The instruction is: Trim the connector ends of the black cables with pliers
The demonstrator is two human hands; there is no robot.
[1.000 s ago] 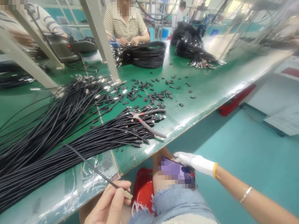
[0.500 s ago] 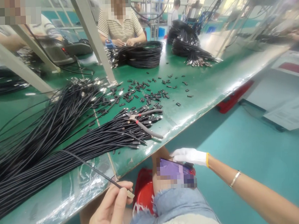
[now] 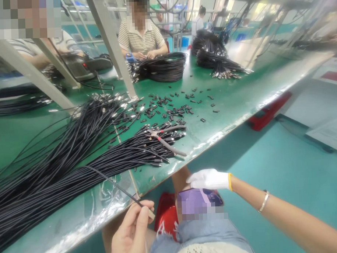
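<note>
My left hand [image 3: 130, 235] is low at the bottom edge, fingers pinched on the end of a thin black cable [image 3: 115, 187] with a small metal plug. That cable runs up into a big bundle of black cables [image 3: 75, 159] on the green bench [image 3: 228, 102]. My right hand [image 3: 209, 179], in a white glove, hovers with fingers stretched out just above a phone [image 3: 200, 201] lying on my thigh. It holds nothing. Pliers [image 3: 166, 139] lie on the cable ends near the bench edge.
Several small black caps [image 3: 173, 108] are scattered mid-bench. Coiled cable bundles [image 3: 162, 66] lie in front of a seated person in a striped shirt [image 3: 140, 37]; another pile [image 3: 218, 62] sits further right. A slanted metal post [image 3: 113, 47] rises from the bench. A red stool [image 3: 166, 215] is under my leg.
My gloved right hand has lifted off the phone and drawn slightly left. My left hand keeps pinching the cable end. The view has tilted down a little.
</note>
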